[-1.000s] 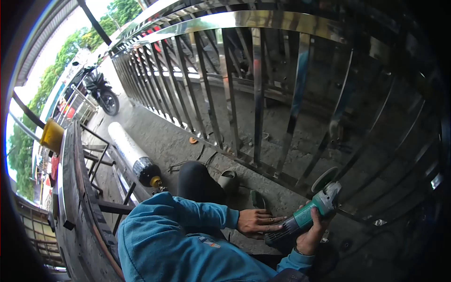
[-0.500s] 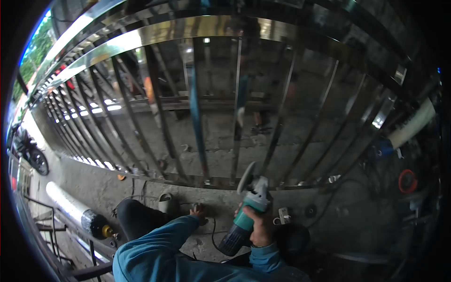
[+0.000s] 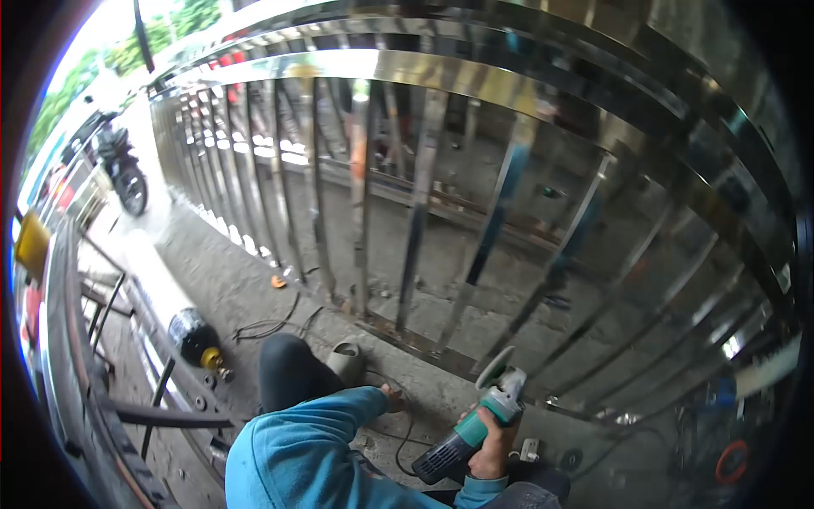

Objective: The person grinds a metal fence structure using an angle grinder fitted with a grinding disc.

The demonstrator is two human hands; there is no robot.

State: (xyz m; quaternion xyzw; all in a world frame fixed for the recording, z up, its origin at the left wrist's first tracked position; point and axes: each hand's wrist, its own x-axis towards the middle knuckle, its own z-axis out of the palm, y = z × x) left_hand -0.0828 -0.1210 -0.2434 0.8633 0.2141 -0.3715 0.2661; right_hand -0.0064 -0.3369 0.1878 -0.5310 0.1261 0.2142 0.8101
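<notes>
My right hand (image 3: 492, 450) is wrapped round the green and dark body of an angle grinder (image 3: 462, 437). The grinder's pale disc (image 3: 494, 367) points up toward the bottom rail of a shiny metal railing (image 3: 415, 254). A dark power cord (image 3: 400, 454) loops from the grinder's rear end toward my left hand. Low over the concrete floor, my left hand (image 3: 393, 398) looks closed, with its fingers curled; what they hold is too small to make out. Close by it is a grey clog (image 3: 345, 360) beside my bent knee (image 3: 292, 373).
A gas cylinder (image 3: 191, 335) with a yellow valve lies at left, near a dark metal frame (image 3: 178, 416). A motorcycle (image 3: 123, 161) is parked at the far left. An orange-red ring (image 3: 731, 461) and a white socket block (image 3: 530, 450) lie at right.
My view has swung left, so the railing and both hands appear farther right. The grinder stays in my right hand. My left hand's fingers, spread before, now look curled.
</notes>
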